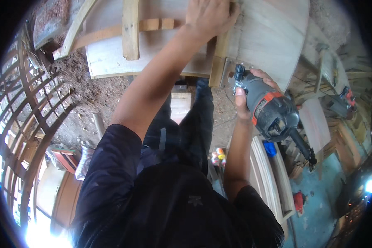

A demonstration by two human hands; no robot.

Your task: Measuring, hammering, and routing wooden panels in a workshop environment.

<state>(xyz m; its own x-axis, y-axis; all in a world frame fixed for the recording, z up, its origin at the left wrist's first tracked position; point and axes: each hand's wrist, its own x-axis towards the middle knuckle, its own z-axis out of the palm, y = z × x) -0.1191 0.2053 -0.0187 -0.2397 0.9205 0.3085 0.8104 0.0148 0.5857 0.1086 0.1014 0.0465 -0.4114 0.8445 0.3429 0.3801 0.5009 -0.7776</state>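
Note:
My left hand (211, 14) reaches across a pale curved plywood panel (273, 37) at the top, its fingers curled over the upper part of a wooden strip (215, 70); the fingertips are partly hidden. My right hand (247, 99) grips a dark grey power tool (273, 111) with an orange band, held at the panel's near edge just right of that strip. Clear plastic and metal fittings at the tool's front sit beside the strip; I cannot tell whether they touch the panel. Another short wooden batten (130, 35) lies across a curved orange-brown rib (103, 35) on the panel.
A curved wooden lattice (25, 95) stands at the left, near leaning boards (56, 194). Stacked curved strips (268, 177), a pinkish sheet (314, 124), wood offcuts (343, 149) and a red-and-grey tool (347, 99) are at the right. Small cans (219, 155) stand on the dirt floor (91, 99).

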